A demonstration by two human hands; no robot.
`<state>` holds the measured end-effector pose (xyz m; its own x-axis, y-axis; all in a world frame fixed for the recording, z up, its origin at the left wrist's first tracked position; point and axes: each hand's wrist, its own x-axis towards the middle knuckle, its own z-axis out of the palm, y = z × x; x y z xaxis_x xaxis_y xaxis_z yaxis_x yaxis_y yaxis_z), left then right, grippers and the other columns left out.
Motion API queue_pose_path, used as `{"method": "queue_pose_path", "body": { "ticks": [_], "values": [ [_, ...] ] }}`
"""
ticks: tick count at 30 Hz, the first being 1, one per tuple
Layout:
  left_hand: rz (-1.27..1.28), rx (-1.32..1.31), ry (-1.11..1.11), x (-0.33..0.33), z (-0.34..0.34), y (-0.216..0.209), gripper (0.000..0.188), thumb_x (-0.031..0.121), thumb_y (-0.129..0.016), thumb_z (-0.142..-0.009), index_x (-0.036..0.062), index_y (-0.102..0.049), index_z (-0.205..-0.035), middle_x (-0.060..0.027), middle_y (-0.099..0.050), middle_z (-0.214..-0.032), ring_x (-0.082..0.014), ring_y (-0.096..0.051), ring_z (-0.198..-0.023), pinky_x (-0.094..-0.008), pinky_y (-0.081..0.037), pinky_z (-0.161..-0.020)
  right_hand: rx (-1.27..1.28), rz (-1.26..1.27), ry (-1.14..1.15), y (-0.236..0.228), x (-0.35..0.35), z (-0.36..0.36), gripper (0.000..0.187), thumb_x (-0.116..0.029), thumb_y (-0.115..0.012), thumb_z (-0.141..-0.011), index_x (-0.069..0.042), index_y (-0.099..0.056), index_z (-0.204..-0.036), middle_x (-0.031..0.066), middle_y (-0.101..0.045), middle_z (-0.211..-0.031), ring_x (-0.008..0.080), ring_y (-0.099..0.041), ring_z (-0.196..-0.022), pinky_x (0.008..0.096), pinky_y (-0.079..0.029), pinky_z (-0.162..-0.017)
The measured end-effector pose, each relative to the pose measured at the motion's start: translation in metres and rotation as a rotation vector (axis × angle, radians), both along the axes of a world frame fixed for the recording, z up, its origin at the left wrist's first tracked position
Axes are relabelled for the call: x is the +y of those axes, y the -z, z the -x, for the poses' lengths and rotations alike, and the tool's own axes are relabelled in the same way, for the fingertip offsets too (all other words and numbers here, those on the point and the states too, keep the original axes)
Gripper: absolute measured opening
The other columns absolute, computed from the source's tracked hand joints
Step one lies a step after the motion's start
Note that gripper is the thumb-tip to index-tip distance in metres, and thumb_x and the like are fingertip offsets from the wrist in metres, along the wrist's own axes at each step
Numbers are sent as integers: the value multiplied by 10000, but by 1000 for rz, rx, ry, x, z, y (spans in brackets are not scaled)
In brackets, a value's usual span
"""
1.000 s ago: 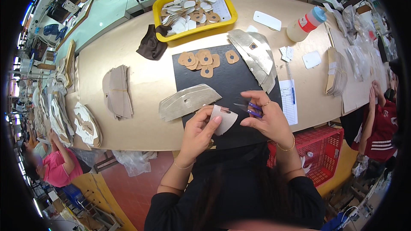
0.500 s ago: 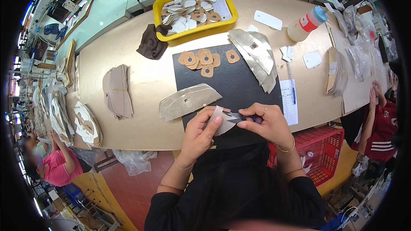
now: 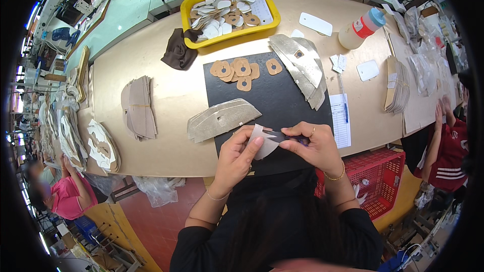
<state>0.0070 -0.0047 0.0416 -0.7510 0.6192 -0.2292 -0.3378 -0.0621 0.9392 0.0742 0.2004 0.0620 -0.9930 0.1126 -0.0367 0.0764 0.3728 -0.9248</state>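
Note:
My left hand (image 3: 234,155) pinches a pale, curved piece of material (image 3: 266,150) between thumb and fingers, just above the near part of a black mat (image 3: 287,106). In my right hand (image 3: 319,146) are small dark scissors (image 3: 276,136), whose blades lie at the piece's right side. My fingers partly cover their handles. Beyond my left hand, a few silvery-beige curved panels (image 3: 224,120) overlap, with a small square hole in the top one. Several tan rounded patches (image 3: 243,68) with dark-looking centre holes lie farther up the mat.
More silvery panels (image 3: 305,70) lie at the mat's far right. Behind stands a yellow tray (image 3: 186,12) of small pieces, beside a dark cloth (image 3: 177,53). A glue-like bottle (image 3: 359,30), a paper sheet (image 3: 340,121) and a pen are to the right. A banded stack (image 3: 139,108) sits left.
The scissors' blades have shifted slightly against the pale piece, and its face has turned a little more into view. Both hands stay almost in place.

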Motion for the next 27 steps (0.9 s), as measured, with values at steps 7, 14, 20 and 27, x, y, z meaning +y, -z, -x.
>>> {"method": "queue_pose_path", "body": {
  "ticks": [7, 14, 20, 27],
  "values": [
    [43, 46, 35, 1, 1, -4, 231, 166, -550, -1041, -15, -658, -1136, -64, -637, -1159, -113, -584, -1044, -261, -456, -919, 50, -2, -17, 1, 0, 4, 291, -188, -826, -807, 21, -733, -986, 131, -721, -825, 177, -669, -640, 261, -497, -589],
    [57, 84, 31, 3, 1, -4, 212, 157, -564, -1031, -16, -668, -1096, -70, -647, -1146, -124, -589, -1030, -264, -462, -905, 76, 12, -14, 3, 1, 3, 242, -126, -843, -781, 22, -744, -946, 104, -716, -767, 103, -583, -581, 230, -431, -540],
    [93, 72, 42, 1, 1, -5, 207, 156, -572, -1027, -10, -676, -1094, -65, -655, -1138, -126, -595, -1031, -265, -472, -891, 88, 2, 11, 8, 3, 1, 257, -184, -823, -814, 18, -732, -945, 120, -723, -806, 162, -629, -599, 255, -482, -574],
    [259, 701, -172, 7, -2, -1, 160, -1, -724, -868, -31, -720, -1025, -118, -673, -1185, -211, -659, -990, -304, -523, -853, 64, 85, 215, 13, 0, -4, 284, -183, -822, -835, 2, -706, -1017, 62, -668, -733, 58, -493, -580, 229, -415, -541]
  ]
}}
